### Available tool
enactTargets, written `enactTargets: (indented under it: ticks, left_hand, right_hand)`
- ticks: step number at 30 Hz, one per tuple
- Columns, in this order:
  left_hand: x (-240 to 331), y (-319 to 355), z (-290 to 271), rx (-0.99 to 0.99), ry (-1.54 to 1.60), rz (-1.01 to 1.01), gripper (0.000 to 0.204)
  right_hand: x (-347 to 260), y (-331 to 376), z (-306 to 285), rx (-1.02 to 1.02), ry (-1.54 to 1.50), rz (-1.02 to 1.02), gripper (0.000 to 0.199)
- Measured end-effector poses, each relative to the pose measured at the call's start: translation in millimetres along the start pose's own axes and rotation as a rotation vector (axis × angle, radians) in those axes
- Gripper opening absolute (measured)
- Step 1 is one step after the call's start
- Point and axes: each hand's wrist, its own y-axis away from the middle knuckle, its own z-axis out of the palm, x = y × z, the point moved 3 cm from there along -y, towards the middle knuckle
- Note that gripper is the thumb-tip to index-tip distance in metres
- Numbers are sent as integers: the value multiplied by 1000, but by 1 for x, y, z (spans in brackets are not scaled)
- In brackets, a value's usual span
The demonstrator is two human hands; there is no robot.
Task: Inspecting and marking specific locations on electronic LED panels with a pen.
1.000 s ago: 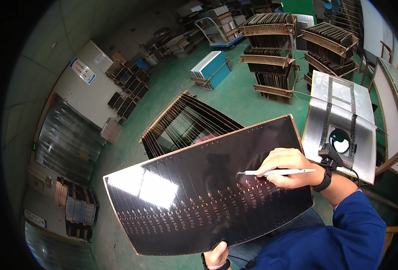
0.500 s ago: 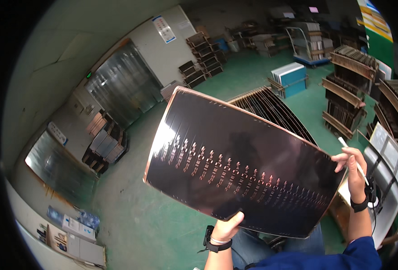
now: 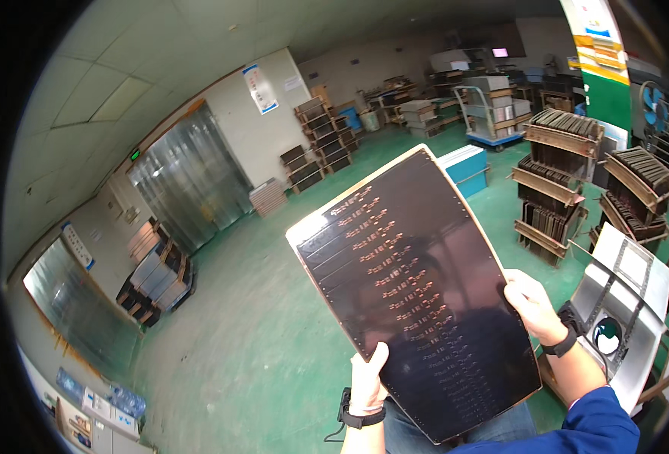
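A large black circuit board panel point(image 3: 455, 280) with copper-coloured edges and rows of small copper marks is held up, tilted, before me. My left hand point(image 3: 368, 377) grips its lower left edge, thumb on the face and fingers behind. My right hand point(image 3: 533, 304) grips the right edge, its fingers partly hidden by the panel. The white pen seen earlier in my right hand does not show now. A black band sits on each wrist.
At the right are stacked wooden racks of dark panels point(image 3: 550, 178) and a grey metal stand point(image 3: 614, 303) with a round opening. A blue-white stack point(image 3: 464, 168) stands behind the panel. Farther back is a blue trolley point(image 3: 493, 139). A strip curtain point(image 3: 194, 174) hangs at the left.
The panel has turned clockwise to a steeper slant. My right hand has come down and inward onto its right edge, and the white pen has gone out of sight. The view has shifted.
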Motion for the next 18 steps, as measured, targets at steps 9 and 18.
enactTargets:
  ticks: [9, 18]
  left_hand:
    - [13, -23, 32, -159, 15, 61, 45]
    - [13, -19, 40, -174, 50, 70, 43]
  right_hand:
    - [-14, 4, -17, 192, -179, 57, 20]
    - [-19, 18, -24, 234, -181, 106, 20]
